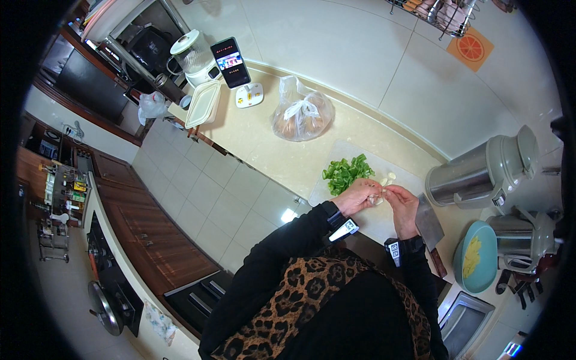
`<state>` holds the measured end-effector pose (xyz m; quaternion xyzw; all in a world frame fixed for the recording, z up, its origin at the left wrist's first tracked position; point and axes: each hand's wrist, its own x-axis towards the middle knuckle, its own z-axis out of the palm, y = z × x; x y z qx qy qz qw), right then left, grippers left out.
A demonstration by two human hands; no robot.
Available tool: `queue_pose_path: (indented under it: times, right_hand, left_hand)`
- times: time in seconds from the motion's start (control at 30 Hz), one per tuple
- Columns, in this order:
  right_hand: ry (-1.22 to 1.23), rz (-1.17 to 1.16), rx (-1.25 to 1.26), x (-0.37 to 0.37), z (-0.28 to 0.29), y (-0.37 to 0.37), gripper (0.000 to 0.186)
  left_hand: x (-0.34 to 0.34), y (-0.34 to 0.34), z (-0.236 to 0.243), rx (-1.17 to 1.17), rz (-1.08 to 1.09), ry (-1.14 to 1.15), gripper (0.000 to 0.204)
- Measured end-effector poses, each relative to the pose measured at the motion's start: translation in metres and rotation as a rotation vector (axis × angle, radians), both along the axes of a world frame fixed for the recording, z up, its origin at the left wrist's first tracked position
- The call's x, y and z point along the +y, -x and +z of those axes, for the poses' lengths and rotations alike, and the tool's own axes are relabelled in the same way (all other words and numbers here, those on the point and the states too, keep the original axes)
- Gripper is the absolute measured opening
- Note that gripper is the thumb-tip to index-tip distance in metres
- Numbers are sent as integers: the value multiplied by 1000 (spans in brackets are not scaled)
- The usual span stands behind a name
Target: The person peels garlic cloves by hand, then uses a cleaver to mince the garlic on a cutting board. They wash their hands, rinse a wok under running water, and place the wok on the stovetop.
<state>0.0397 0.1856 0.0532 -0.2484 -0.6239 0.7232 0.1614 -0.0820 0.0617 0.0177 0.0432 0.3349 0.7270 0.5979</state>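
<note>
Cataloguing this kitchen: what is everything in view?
Cutting board: one, whitish, on counter
Chopped greens: one pile, green, on board
Pale pieces: several, whitish, on board
Cleaver: one, grey-brown, counter's right
Bowl: one, teal, counter's right, holding yellow slices
Tied bag: one, clear, mid-counter
Phone: one, black, on white stand
Blender: one, whitish, left of phone
Container: one, cream, counter's left
Steel vessels: two, silver-grey, counter's right
Lidded pan: one, silver, lower left
Wall sticker: one, orange, upper right
Small packages: several, mixed colours, far left
Sleeves: two, black, lower centre
Left hand: one, bare, pinching pale pieces
Right hand: one, bare, pinching pale pieces
</note>
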Motion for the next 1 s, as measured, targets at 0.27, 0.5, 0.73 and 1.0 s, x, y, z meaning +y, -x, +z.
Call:
queue_pose_path:
  times: [0.27,0.5,0.73,1.0]
  right_hand:
    - [97,-67,23,2,-11,1,17]
    - [-39,-36,-11,3,-13,4,19]
    - [154,-37,-89,6,-7,2,18]
    - [450,10,-141,14,4,-1,19]
  left_hand:
    - [5,-4,-5,47,66,12,10]
    - [6,-13,5,388,79,109,9]
    - [4,-14,8,418,71,68,14]
    - [7,-14,5,206,87,-16,12]
